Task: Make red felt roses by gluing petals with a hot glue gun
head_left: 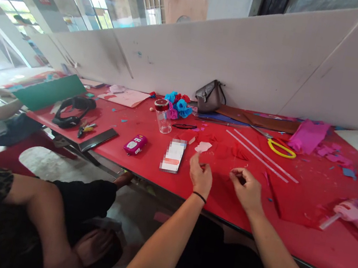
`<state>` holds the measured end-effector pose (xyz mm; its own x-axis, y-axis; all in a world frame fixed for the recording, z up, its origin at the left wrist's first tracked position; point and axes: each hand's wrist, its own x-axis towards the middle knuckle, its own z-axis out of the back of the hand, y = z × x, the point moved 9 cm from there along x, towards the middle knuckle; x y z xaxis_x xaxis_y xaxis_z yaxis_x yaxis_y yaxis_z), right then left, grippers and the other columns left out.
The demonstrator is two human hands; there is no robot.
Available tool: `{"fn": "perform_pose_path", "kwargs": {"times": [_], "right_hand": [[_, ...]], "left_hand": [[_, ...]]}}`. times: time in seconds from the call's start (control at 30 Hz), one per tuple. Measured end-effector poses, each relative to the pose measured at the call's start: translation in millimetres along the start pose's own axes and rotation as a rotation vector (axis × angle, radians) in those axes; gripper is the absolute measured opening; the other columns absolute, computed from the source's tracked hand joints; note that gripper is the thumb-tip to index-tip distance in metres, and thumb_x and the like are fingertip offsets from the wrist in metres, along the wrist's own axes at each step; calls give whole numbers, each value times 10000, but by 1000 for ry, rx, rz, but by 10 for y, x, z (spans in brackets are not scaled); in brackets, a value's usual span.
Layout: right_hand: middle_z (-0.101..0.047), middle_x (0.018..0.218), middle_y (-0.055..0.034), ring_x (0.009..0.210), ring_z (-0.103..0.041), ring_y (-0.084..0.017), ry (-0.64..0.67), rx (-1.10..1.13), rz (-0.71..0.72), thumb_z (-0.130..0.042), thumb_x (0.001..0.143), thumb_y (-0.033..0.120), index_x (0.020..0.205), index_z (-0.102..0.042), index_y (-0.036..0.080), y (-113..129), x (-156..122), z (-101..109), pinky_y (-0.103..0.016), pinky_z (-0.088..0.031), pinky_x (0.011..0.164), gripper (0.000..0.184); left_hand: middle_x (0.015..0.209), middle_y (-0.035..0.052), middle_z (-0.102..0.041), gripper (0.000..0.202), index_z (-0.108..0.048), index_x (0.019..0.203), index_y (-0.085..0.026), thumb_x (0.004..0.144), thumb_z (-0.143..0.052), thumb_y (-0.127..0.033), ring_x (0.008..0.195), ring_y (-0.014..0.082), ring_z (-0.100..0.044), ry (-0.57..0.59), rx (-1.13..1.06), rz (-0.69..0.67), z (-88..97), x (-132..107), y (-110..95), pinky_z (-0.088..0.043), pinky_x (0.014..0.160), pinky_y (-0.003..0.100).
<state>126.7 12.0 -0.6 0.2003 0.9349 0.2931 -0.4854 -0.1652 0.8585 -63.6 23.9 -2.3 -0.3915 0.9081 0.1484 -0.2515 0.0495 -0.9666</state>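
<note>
My left hand (200, 177), with a dark band at the wrist, hovers over the near part of the red table, its fingers curled in. Right by its fingertips is a small pale pink paper piece (203, 147); whether they touch I cannot tell. My right hand (247, 190) is a short way to the right, thumb and forefinger pinched together. Anything in either grip is too small or hidden to make out. Thin red paper (239, 152) lies crumpled beyond the hands. A phone (174, 156) with a lit screen lies left of my left hand.
Yellow-handled scissors (281, 148), two clear sticks (261, 156) and a pink glue gun (354, 213) lie to the right. A glass jar (163, 116), paper flowers (179, 106), a bag (210, 97) and a magenta device (135, 144) stand or lie leftward. A person (27, 218) sits close at left.
</note>
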Motion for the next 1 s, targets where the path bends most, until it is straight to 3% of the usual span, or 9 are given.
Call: {"fn": "perform_pose_path", "kwargs": {"times": [0.1, 0.17, 0.43, 0.5, 0.6, 0.7, 0.8, 0.9, 1.0], "right_hand": [[-680, 728, -47, 667, -619, -201, 41, -19, 30, -560, 762, 485, 798, -615, 210, 29, -5, -38, -333, -477, 673, 283], [-687, 759, -46, 697, -628, -205, 75, -30, 57, -561, 767, 452, 806, -615, 215, 55, -8, -71, -333, -481, 684, 246], [-683, 745, -41, 684, -628, -206, 97, -48, 94, -559, 777, 448, 796, -596, 225, 84, -7, -93, -325, -485, 651, 227], [-674, 722, -38, 662, -622, -201, 96, -48, 98, -560, 773, 467, 782, -587, 222, 87, -4, -95, -321, -481, 643, 246], [-660, 690, -33, 636, -611, -194, 97, -42, 93, -566, 766, 487, 758, -574, 220, 87, -1, -99, -312, -477, 623, 267], [-660, 692, -30, 641, -612, -195, 104, -46, 82, -575, 756, 484, 755, -577, 219, 97, -4, -103, -307, -475, 618, 265], [-662, 688, -28, 629, -607, -191, 133, -35, 97, -565, 750, 429, 748, -587, 218, 139, -16, -121, -296, -471, 602, 212], [-679, 699, -29, 635, -615, -197, 153, -12, 113, -519, 731, 331, 782, -618, 216, 161, -25, -132, -297, -477, 606, 160], [-699, 719, -28, 655, -635, -212, 162, -3, 106, -506, 714, 301, 800, -640, 214, 138, -21, -143, -315, -490, 632, 182]], "left_hand": [[893, 47, -707, 298, -704, 828, -205, 728, -489, -24, 818, 158, -641, 257, 163, -113, -233, -63, -128, -512, 797, 277], [828, 44, -710, 283, -706, 746, -216, 707, -498, -28, 772, 174, -638, 381, 266, -202, -356, -137, -208, -511, 747, 282], [868, 54, -707, 340, -711, 834, -228, 702, -483, -14, 821, 194, -633, 411, 231, -237, -398, -169, -226, -509, 788, 308], [995, 63, -683, 424, -683, 993, -228, 701, -480, 4, 878, 184, -623, 341, 128, -213, -334, -127, -211, -502, 837, 311], [1327, 123, -490, 622, -470, 1311, -218, 726, -499, -8, 889, 151, -606, 10, -43, -99, -30, -26, -107, -495, 858, 309], [1392, 150, -401, 615, -385, 1364, -197, 778, -514, -64, 924, 131, -598, -240, -140, 2, 187, -21, 22, -485, 861, 285], [1102, 98, -642, 272, -616, 1101, -179, 864, -484, -178, 914, 152, -619, 16, -142, -75, -56, -14, -67, -496, 841, 287], [872, 58, -721, 170, -704, 858, -204, 856, -537, -238, 826, 166, -648, 345, -104, -242, -362, -132, -259, -522, 790, 298], [841, 50, -735, 105, -727, 810, -205, 785, -626, -189, 777, 164, -661, 367, -131, -279, -378, -159, -317, -538, 757, 292]]}}
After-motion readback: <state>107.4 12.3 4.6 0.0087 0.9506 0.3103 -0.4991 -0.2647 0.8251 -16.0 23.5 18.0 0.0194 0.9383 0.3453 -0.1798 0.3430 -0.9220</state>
